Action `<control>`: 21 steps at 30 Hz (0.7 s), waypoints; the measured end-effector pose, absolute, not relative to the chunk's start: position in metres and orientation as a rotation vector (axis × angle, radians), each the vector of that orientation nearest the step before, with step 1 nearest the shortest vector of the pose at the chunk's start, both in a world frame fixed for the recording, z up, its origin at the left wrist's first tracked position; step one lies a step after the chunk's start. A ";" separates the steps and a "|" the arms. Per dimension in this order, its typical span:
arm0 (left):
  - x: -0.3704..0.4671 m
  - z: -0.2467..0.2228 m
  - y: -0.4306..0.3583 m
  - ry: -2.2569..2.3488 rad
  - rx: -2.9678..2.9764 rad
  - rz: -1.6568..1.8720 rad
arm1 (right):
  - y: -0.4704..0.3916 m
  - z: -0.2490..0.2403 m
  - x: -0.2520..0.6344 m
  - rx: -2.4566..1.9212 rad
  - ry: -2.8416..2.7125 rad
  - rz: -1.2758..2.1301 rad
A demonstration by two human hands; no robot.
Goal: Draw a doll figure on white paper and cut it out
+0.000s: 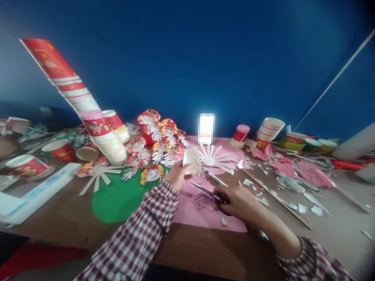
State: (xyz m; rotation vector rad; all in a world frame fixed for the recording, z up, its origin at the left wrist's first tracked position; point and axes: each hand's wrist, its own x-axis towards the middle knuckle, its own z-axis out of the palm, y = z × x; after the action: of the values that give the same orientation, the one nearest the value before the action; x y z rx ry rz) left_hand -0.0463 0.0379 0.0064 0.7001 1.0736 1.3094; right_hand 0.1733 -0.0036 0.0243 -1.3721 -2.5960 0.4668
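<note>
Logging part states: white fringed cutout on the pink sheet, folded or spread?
Spread: the cutout fans outward from its round centre.

Your sleeves run off the bottom edge
Your right hand partly hides the scissors; your card looks blurred.

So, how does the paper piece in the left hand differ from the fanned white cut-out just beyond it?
The paper piece is compact and roughly four-sided; the white cut-out has strips spreading from a round centre. The left hand grips the paper piece; the white cut-out lies on pink sheeting. Dark lines mark the paper piece; the white cut-out looks plain. Both are pale.
</note>
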 end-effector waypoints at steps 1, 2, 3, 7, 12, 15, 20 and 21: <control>-0.046 0.007 0.038 1.071 0.706 1.309 | -0.003 0.025 0.174 -1.380 -2.613 0.445; -0.046 0.007 0.037 1.070 0.710 1.308 | -0.003 0.025 0.175 -1.385 -2.630 0.430; -0.046 0.007 0.037 1.071 0.714 1.307 | -0.003 0.025 0.176 -1.383 -2.646 0.422; -0.047 0.006 0.038 1.086 0.727 1.302 | -0.001 0.025 0.181 -1.363 -2.688 0.397; -0.049 0.001 0.040 1.100 0.768 1.300 | -0.005 0.034 0.184 -1.308 -2.721 0.407; -0.049 -0.001 0.040 1.110 0.796 1.296 | -0.010 0.042 0.185 -1.222 -2.743 0.512; -0.048 -0.001 0.040 1.145 0.830 1.280 | -0.017 0.044 0.187 -1.084 -2.754 0.634; -0.048 0.000 0.040 1.157 0.836 1.275 | -0.017 0.043 0.187 -1.081 -2.748 0.638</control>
State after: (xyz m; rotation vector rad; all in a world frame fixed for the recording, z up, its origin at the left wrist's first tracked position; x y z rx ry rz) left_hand -0.0479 0.0401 -0.0005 0.8358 1.1567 1.2750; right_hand 0.1873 -0.0170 0.0429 -1.0813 -2.7481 0.6380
